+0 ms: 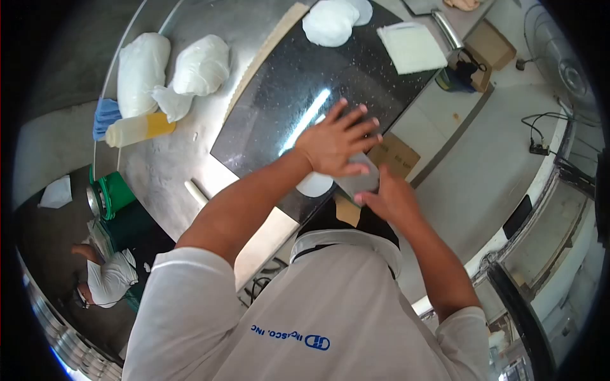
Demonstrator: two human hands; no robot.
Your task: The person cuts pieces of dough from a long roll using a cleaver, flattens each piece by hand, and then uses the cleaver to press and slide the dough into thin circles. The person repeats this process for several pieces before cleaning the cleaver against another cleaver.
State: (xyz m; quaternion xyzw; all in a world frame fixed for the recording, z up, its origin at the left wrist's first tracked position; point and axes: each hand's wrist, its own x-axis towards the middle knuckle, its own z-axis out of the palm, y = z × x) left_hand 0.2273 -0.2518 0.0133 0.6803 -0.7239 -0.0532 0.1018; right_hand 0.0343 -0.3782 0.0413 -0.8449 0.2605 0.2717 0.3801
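My left hand (337, 141) is spread palm down above a glossy black countertop (273, 108), its fingers apart. Close to its thumb, my right hand (395, 198) closes round the edge of a greyish, block-like object (358, 178), which looks like a plastic container or slab; its exact kind cannot be made out. Part of that object is hidden behind my left hand. Below my left wrist a white round piece (315, 185) lies on the black surface, partly covered.
White plastic bags (202, 65) and a bottle with yellow contents (141, 130) rest on the metal table at left. A white bundle (330, 23) and square white sheets (412, 47) lie at the back. A cardboard box (394, 156) sits right. Another person (113, 279) is at lower left.
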